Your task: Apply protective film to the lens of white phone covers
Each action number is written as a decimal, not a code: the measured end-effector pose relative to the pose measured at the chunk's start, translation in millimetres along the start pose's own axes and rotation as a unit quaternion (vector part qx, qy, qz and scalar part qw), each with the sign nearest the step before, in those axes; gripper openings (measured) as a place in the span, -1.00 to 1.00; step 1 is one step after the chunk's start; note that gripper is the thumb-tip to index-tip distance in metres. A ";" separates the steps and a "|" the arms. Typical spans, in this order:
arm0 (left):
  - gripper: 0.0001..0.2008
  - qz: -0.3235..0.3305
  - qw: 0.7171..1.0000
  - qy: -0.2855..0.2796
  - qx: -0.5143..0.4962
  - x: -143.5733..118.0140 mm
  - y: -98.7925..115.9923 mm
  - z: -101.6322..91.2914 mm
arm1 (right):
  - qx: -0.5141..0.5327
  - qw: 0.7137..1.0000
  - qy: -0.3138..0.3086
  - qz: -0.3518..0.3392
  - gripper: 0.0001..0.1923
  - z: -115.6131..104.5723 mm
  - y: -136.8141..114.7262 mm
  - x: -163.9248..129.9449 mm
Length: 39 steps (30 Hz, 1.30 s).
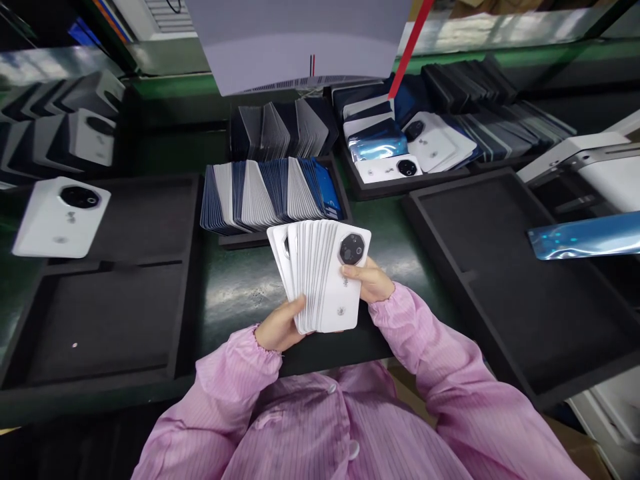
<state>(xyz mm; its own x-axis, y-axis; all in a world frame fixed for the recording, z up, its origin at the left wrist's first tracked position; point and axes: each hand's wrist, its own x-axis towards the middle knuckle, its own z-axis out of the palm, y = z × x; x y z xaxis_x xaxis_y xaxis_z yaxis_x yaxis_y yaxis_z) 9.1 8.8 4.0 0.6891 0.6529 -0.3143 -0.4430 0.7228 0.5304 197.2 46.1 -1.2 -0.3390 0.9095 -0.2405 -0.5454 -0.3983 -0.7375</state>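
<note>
Both hands hold a fanned stack of white phone back covers (320, 280) over the front of the bench. My left hand (283, 325) grips the lower left of the fan, its thumb on the edges. On the right side, my right hand (373, 279) pinches the front cover, thumb just below the round black camera ring. Just beyond the fan, a tray of dark blue and white covers (265, 193) stands in tight rows. Fingers behind the stack are mostly hidden.
A black tray (185, 280) lies at left, with white covers (63, 217) at its back corner. Another black tray (480, 280) is at right, a shiny blue strip (585, 237) over it. Mixed covers fill a tray (360, 190) behind. A white sheet (300, 47) hangs ahead.
</note>
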 end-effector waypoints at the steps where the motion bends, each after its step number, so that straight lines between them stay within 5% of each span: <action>1: -0.33 0.002 1.000 0.008 0.017 -0.6 -0.2 0.2 | -0.003 1.000 -0.003 -0.003 -0.58 -0.3 -0.1 -0.5; 39: -0.37 -0.043 0.998 0.033 -0.022 -3.1 8.6 0.4 | -0.081 0.995 0.043 -0.027 -0.59 -9.0 -15.6 -0.6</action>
<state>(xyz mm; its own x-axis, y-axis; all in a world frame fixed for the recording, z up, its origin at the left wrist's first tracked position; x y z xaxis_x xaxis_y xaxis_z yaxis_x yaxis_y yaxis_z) 3.4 12.9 9.8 0.6875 0.5999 -0.4092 -0.4095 0.7856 0.4638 212.7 52.8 4.7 -0.2418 0.9385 -0.2466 -0.4271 -0.3311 -0.8414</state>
